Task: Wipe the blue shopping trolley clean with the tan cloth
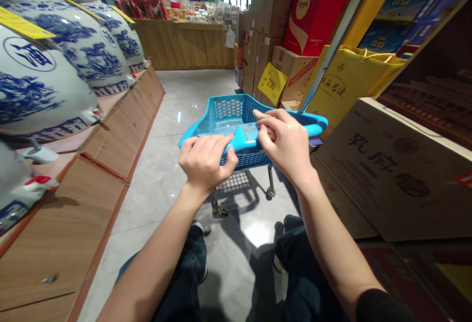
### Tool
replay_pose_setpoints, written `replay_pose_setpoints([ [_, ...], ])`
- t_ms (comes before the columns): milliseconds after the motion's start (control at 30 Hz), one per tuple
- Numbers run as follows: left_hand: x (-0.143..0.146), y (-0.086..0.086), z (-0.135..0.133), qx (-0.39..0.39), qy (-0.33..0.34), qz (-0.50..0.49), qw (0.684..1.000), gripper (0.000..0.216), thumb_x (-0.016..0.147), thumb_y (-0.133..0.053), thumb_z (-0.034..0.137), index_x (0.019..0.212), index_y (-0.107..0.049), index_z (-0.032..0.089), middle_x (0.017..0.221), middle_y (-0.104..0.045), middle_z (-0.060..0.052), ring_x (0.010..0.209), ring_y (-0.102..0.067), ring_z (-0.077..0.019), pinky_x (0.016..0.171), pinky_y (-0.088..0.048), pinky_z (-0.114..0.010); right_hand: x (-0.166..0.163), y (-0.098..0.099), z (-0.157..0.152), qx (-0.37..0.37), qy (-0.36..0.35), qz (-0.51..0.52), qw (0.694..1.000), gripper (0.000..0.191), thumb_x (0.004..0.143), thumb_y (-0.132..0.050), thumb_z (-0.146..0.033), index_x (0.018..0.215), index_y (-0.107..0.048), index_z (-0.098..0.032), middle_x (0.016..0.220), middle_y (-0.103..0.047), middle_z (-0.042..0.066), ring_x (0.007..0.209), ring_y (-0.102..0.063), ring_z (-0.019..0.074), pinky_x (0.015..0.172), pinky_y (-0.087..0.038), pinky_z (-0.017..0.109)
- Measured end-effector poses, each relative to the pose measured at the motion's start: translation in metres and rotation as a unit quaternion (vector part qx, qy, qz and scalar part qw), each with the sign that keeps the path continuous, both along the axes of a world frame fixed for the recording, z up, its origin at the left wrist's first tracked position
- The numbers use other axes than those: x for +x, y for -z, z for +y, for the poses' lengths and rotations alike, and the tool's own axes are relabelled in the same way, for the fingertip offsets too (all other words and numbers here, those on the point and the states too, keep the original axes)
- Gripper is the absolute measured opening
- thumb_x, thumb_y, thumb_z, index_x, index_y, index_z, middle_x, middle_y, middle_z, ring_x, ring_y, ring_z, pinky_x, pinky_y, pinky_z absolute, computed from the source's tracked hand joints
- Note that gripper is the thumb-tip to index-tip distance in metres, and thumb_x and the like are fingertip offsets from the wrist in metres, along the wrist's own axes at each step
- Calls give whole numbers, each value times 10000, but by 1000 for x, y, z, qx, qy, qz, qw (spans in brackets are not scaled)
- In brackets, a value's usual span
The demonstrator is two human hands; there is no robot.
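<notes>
A small blue plastic shopping cart [228, 110] stands in the aisle in front of me, its basket empty as far as I can see. My left hand [206, 161] is wrapped round the blue handle bar on its left side. My right hand [285, 142] rests on the handle's right side, fingers bent over the bar next to a small label in its middle. My legs in dark trousers show below the cart.
Large blue-and-white ceramic jars [44, 76] sit on wooden cabinets [73, 223] along the left. Cardboard boxes [387, 174], a yellow gift bag [346, 86] and red boxes [317, 7] line the right. A yellow price sign [272, 83] reads 230. A wooden counter [184, 46] closes the aisle.
</notes>
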State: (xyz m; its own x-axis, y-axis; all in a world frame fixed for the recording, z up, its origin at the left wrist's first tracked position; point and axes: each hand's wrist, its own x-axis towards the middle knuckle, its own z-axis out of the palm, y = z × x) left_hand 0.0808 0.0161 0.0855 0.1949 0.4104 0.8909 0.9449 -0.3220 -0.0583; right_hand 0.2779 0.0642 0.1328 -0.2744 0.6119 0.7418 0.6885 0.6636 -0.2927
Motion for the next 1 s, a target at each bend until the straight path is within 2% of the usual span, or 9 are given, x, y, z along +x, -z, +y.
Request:
replay_pose_setpoints([
  [67, -1, 0, 0, 7, 0, 5, 1000, 272, 914, -561, 283, 1086, -762, 217, 926, -810, -57, 819, -711, -231, 805, -414, -407, -10, -1, -10, 0, -74, -24, 997, 245, 940, -531, -194, 963, -773, -229, 1157, -745, 74, 1043, -697, 214, 892, -547, 323],
  [133, -2, 0, 0, 0, 4, 2, 1000, 277, 913, -563, 286, 1097, -760, 219, 936, -811, -60, 827, -715, -236, 809, -415, -411, -11, -2, -11, -10, -106, -28, 994, 248, 941, -532, -187, 970, -775, -227, 1168, -744, 67, 1051, -695, 208, 900, -545, 317],
  [300, -3, 1, 0, -6, -4, -4, 1000, 284, 904, -561, 292, 1089, -769, 233, 947, -811, -61, 835, -717, -243, 817, -423, -417, 7, -4, 7, -30, 11, 11, 999, 237, 910, -554, -180, 907, -789, -211, 1055, -756, 75, 949, -700, 237, 816, -536, 341],
  [367, -2, 1, 0, 1, -13, 1, 1000, 282, 906, -556, 298, 1079, -770, 234, 933, -811, -56, 821, -715, -239, 815, -425, -413, 5, -4, 6, -25, 18, 11, 999, 225, 905, -564, -182, 901, -787, -211, 1060, -756, 79, 952, -699, 240, 810, -535, 342],
  [500, -3, 1, 0, -16, -3, -8, 1000, 287, 916, -547, 305, 1092, -762, 232, 954, -812, -62, 838, -712, -243, 823, -419, -418, -12, -4, -8, -22, -94, -23, 995, 219, 931, -565, -189, 953, -780, -220, 1146, -744, 71, 1025, -696, 216, 872, -543, 323],
  [567, -4, 0, -1, -27, 5, -15, 1000, 290, 920, -548, 305, 1104, -758, 232, 970, -811, -65, 855, -711, -247, 827, -412, -423, -11, -6, -9, -28, -126, -29, 991, 223, 937, -562, -187, 964, -781, -215, 1154, -741, 71, 1041, -697, 209, 886, -543, 312],
  [800, 0, -2, -2, 10, -11, 12, 1000, 269, 933, -536, 294, 1071, -756, 221, 930, -809, -51, 814, -703, -231, 805, -408, -409, 12, -9, 6, -35, 12, -9, 999, 213, 901, -575, -182, 886, -787, -206, 1045, -758, 84, 940, -708, 245, 823, -542, 348],
  [867, 0, -1, -2, 11, -14, 12, 1000, 273, 942, -527, 296, 1074, -754, 221, 926, -808, -51, 814, -700, -229, 806, -406, -408, 2, -7, -1, -27, -10, -16, 999, 217, 919, -565, -194, 908, -782, -208, 1076, -752, 88, 960, -703, 240, 824, -543, 342],
  [1000, -2, 0, -2, -1, -2, 1, 1000, 271, 943, -537, 295, 1086, -755, 223, 953, -809, -59, 838, -702, -233, 824, -403, -414, -15, -4, -15, -17, -121, -40, 992, 221, 941, -557, -188, 984, -771, -223, 1178, -729, 79, 1063, -687, 214, 901, -541, 315],
])
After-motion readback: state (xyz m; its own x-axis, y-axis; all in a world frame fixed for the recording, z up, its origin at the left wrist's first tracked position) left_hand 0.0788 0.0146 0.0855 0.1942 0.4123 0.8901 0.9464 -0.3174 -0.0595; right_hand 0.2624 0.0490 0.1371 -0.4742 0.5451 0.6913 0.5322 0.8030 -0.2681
